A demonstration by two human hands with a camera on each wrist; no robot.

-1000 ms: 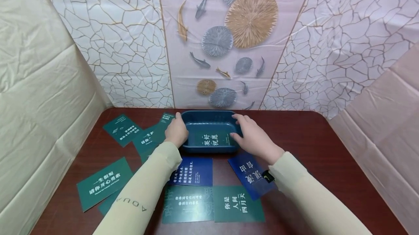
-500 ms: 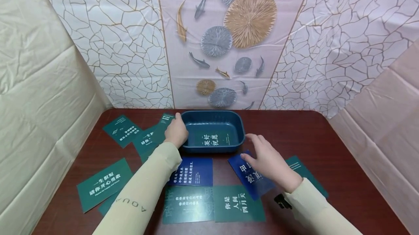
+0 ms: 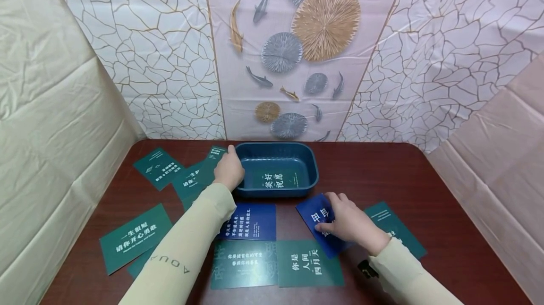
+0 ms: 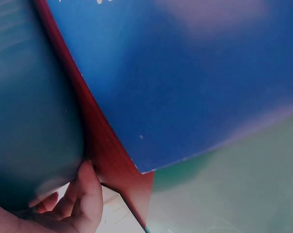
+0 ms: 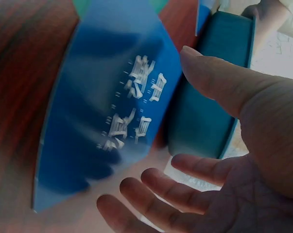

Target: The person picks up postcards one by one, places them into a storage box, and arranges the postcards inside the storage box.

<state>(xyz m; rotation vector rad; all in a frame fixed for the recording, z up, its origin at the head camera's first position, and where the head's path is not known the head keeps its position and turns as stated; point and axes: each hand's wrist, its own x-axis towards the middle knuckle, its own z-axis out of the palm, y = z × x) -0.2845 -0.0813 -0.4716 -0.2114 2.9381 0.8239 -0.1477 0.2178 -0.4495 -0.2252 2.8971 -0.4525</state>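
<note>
The tray (image 3: pixel 276 193) is gripped by the left hand (image 3: pixel 229 171); near the tray's front right corner lies the blue card (image 5: pixel 93 107); over it the right hand (image 3: pixel 350 220), departed from the tray, holds nothing; work seemingly passes there.

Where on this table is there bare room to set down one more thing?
The widest bare patch of the table lies right of the tray, beyond the right hand and the rightmost green card. It is crowded left of the tray, with overlapping green cards, and in front, with blue cards and more green cards.
</note>
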